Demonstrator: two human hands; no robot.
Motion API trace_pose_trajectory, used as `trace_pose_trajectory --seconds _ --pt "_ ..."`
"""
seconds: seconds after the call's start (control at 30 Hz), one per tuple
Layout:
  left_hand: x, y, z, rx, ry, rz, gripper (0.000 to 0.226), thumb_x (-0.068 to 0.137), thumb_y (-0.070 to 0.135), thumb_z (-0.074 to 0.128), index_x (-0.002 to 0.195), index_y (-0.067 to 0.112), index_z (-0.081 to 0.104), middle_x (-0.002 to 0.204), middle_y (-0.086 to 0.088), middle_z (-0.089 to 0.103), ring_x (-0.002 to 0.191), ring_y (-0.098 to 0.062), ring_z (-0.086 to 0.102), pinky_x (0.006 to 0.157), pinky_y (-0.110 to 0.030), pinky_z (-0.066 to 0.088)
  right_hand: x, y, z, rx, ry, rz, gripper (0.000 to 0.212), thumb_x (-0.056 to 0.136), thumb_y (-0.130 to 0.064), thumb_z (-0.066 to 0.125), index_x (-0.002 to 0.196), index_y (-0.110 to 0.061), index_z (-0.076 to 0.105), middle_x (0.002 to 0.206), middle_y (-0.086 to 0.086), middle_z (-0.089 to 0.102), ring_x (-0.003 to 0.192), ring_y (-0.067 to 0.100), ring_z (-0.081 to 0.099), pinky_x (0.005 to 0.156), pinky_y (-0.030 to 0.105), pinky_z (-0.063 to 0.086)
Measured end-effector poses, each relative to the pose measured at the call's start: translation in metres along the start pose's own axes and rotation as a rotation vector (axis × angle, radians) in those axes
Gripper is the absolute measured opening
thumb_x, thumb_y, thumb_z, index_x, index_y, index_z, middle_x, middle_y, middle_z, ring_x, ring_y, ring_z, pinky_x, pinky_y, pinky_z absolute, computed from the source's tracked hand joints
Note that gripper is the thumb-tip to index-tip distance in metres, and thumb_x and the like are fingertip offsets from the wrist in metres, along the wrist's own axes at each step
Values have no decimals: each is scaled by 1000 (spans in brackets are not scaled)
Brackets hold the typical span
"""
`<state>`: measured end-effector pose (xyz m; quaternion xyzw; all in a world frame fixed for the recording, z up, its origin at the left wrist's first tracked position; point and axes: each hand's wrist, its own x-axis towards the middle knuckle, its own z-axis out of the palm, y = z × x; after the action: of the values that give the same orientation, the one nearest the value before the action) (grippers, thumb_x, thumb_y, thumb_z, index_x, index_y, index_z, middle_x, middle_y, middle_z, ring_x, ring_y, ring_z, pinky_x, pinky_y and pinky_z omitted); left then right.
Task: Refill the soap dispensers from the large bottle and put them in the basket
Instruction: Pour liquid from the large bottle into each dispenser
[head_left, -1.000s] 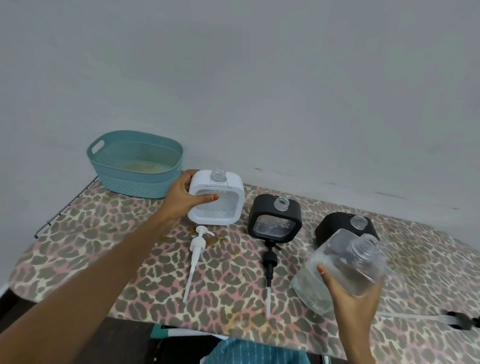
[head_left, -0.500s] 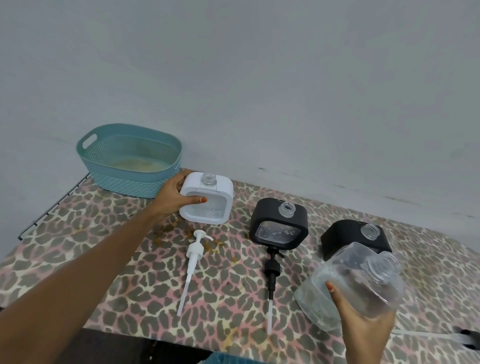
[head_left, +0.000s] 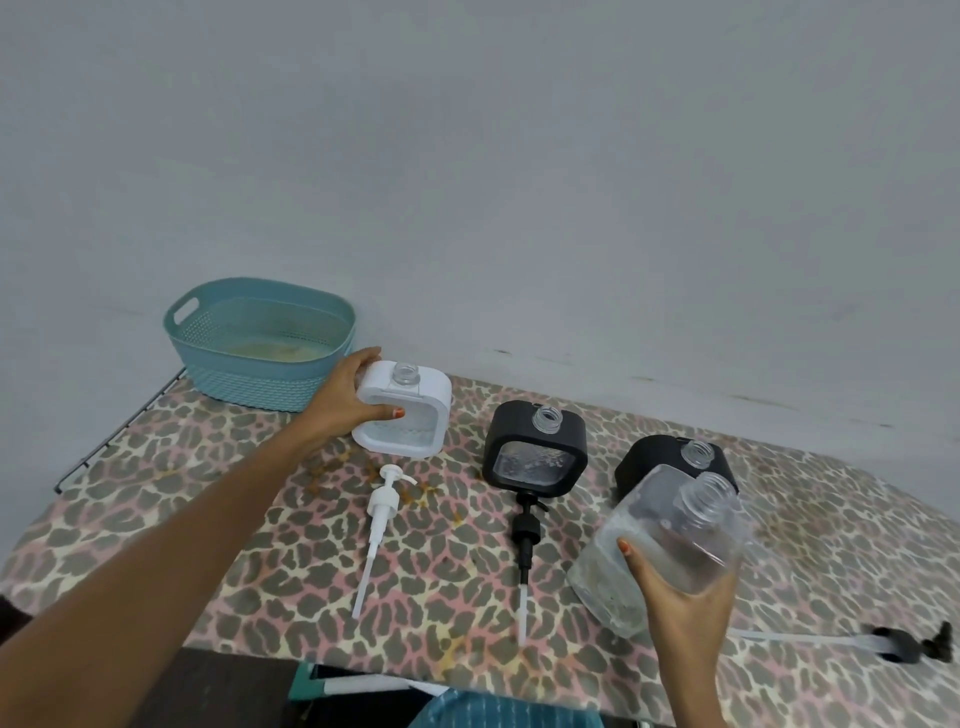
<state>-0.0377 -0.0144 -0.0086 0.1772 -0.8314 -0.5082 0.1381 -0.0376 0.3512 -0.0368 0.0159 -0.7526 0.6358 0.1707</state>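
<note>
My left hand (head_left: 343, 400) grips the left side of a white square soap dispenser (head_left: 410, 415), uncapped, standing on the table. My right hand (head_left: 675, 597) holds a large clear bottle (head_left: 660, 545), open-necked and tilted up to the right, above the table's front right. Two black dispensers stand uncapped: one (head_left: 537, 449) in the middle, another (head_left: 675, 460) partly hidden behind the clear bottle. A teal basket (head_left: 260, 348) sits at the back left against the wall.
Three pump heads lie on the leopard-print table (head_left: 260, 545): a white one (head_left: 382, 519), a black one (head_left: 525, 545) and another black one (head_left: 893, 642) at the right edge. The grey wall stands close behind. A metal rail runs along the left edge.
The view has shifted slightly. My left hand stays on the white dispenser; my right hand keeps the clear bottle tilted in about the same place.
</note>
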Motion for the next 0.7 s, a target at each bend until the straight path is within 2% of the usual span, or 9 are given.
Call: trace_pose_trajectory --seconds 0.07,0.13,0.2,0.33,0.4,0.47,0.53,0.63,0.7 --pt "-6 12 0 16 54 72 82 67 12 79 136 16 34 137 -5 39 121 -15 38 99 -27 32 0 -3 0 10 -20 -10 75 51 -33 81 102 -65 36 101 -41 49 89 -21 48 76 8 32" --pt "-12 27 2 28 137 177 74 69 14 78 132 18 39 130 2 43 115 -9 38 97 -24 30 -1 -1 -2 29 -28 -15 74 52 -32 82 109 -48 38 105 -26 49 93 -7 49 78 7 32" --pt "-20 44 10 8 181 268 59 72 15 75 124 20 47 122 7 48 111 -6 43 98 -23 31 -1 1 -2 24 -48 -27 75 54 -28 84 110 -45 36 103 -30 46 91 -13 49 76 5 34" --pt "-33 71 48 -131 45 341 43 75 8 71 112 21 52 103 4 59 96 3 54 100 -24 41 1 1 -3 9 -85 -9 70 55 -25 85 104 -46 39 102 -27 46 93 -14 51 73 3 37" --pt "-35 75 71 -137 -67 310 54 74 8 72 119 20 46 109 2 55 103 -3 52 103 -26 38 2 4 -5 6 -110 12 76 56 -22 86 118 -24 42 115 -6 53 109 11 53 86 19 47" --pt "-30 71 91 -59 -148 245 70 72 15 75 130 19 36 126 1 47 119 -10 44 104 -25 31 2 4 -6 2 -130 18 90 57 -23 86 131 -9 35 131 9 48 120 25 47 101 39 43" --pt "-24 65 105 52 -192 197 84 70 22 77 137 18 27 141 -1 35 128 -15 33 105 -27 26 3 4 -6 8 -132 2 91 57 -24 86 131 -8 35 130 8 48 117 19 49 100 31 43" --pt "-14 58 119 86 -217 147 95 67 24 80 141 16 21 148 -4 27 134 -22 29 107 -32 26 3 3 -6 43 -134 -8 85 55 -28 85 125 -17 38 115 -11 50 101 -15 50 80 -1 39" --pt "-9 56 127 59 -239 123 96 65 20 81 141 15 21 145 -5 30 130 -23 34 104 -32 31 3 3 -6 85 -125 -20 86 53 -33 83 125 -18 39 112 -20 48 98 -25 46 76 -6 37"
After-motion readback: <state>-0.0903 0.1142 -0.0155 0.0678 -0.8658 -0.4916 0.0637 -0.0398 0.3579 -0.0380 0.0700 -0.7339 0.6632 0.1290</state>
